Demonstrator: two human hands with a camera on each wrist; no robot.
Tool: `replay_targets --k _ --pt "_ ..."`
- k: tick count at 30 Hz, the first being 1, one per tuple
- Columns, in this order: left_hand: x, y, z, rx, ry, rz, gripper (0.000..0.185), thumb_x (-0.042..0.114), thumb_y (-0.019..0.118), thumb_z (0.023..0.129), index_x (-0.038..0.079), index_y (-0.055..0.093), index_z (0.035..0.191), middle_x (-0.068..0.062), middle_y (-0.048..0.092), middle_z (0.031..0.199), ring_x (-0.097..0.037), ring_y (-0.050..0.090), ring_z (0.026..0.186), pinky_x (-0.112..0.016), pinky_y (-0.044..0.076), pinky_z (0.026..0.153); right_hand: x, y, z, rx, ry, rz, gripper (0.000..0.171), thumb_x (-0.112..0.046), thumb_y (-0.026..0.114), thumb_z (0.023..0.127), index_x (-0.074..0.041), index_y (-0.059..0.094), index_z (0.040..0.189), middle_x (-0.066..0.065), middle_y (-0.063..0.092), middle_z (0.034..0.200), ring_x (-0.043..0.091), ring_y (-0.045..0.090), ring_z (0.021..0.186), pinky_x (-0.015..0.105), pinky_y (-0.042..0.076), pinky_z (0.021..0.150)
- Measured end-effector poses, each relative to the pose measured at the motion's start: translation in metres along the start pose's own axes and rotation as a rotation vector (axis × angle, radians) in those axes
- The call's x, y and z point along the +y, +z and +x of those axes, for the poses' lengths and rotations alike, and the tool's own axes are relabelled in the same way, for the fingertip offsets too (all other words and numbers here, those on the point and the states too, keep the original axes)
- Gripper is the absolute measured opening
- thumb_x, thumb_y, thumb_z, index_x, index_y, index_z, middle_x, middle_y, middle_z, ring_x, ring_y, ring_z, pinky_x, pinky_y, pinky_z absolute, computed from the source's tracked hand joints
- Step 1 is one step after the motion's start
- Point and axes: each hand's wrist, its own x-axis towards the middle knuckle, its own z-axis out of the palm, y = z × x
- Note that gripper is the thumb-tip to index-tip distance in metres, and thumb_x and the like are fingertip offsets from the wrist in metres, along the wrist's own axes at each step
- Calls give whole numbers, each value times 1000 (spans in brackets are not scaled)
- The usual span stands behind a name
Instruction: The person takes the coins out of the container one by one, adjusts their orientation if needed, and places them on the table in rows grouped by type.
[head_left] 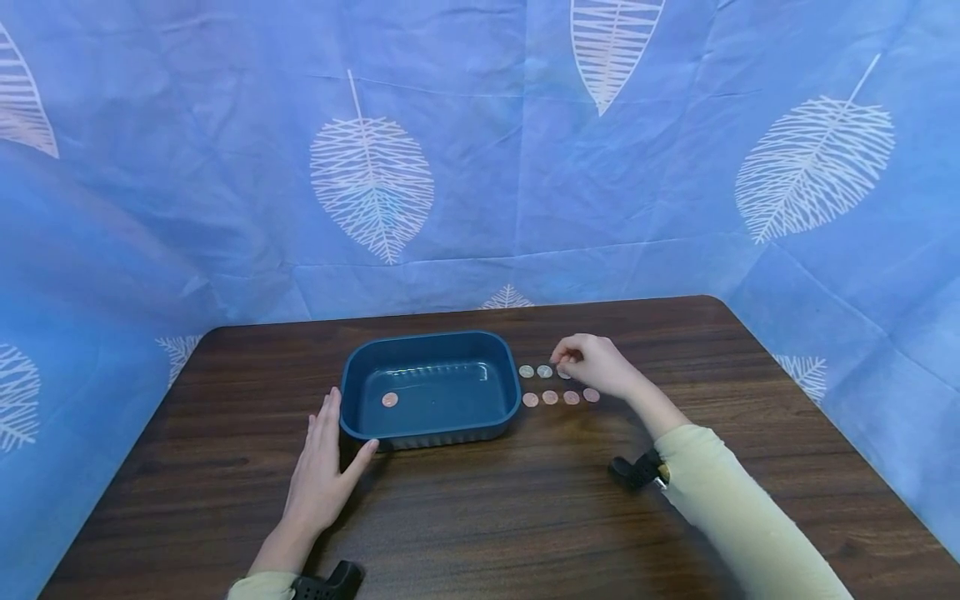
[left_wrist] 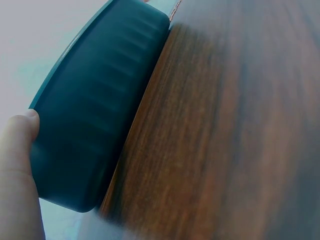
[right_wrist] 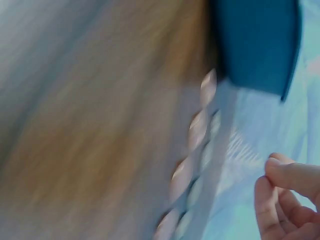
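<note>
A blue rectangular basin [head_left: 431, 437] stands on the dark wooden table, with one copper-coloured coin [head_left: 390, 400] inside. My left hand [head_left: 318, 475] lies along its left side, fingers extended and the thumb against the near corner. To the basin's right are two rows of coins: silver-coloured coins [head_left: 527, 372] behind and copper-coloured coins [head_left: 572, 398] in front. Over the right end of the silver row is my right hand [head_left: 603, 367], partly covering it. Its thumb and fingertips [right_wrist: 272, 165] come together in the right wrist view, with no coin visible between them.
A wooden table [head_left: 480, 517] extends around the basin and coins, its far edge close behind them. Blue cloth [head_left: 480, 183] with white leaf patterns hangs behind and at both sides. Each wrist carries a black camera mount [head_left: 636, 470].
</note>
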Motion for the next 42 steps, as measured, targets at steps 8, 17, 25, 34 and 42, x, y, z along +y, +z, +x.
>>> replay_targets --k 8,17,25,34,42 --pt "1 0 -2 9 7 3 89 50 57 92 16 3 155 -18 16 157 -38 19 141 -57 16 111 -47 15 30 65 -106 20 11 -4 60 92 -3 70 98 2 61 90 16 56 79 33 48 69" --pt "3 1 -2 15 9 2 89 50 57 92 15 5 155 -17 17 157 -38 19 141 -58 17 111 -77 40 49 7 -158 161 10 -7 61 93 -9 69 99 2 61 92 15 56 79 30 49 67" --pt "3 1 -2 17 -4 -1 88 50 57 91 12 9 154 -18 17 156 -37 18 142 -58 17 111 -96 68 65 -69 -190 162 10 -7 62 93 -7 69 100 0 61 91 12 57 79 26 49 66" --pt "4 0 -2 6 -17 1 89 49 58 92 16 4 155 -19 17 156 -39 18 141 -59 16 111 -113 92 78 -85 -231 169 9 -7 62 92 -8 70 98 -2 61 88 11 55 77 24 48 67" --pt "3 0 -2 3 -19 4 89 51 56 92 15 5 155 -19 17 156 -39 18 141 -59 17 110 -129 112 87 -126 -245 147 12 -6 63 92 -2 69 102 1 62 89 13 56 79 20 48 69"
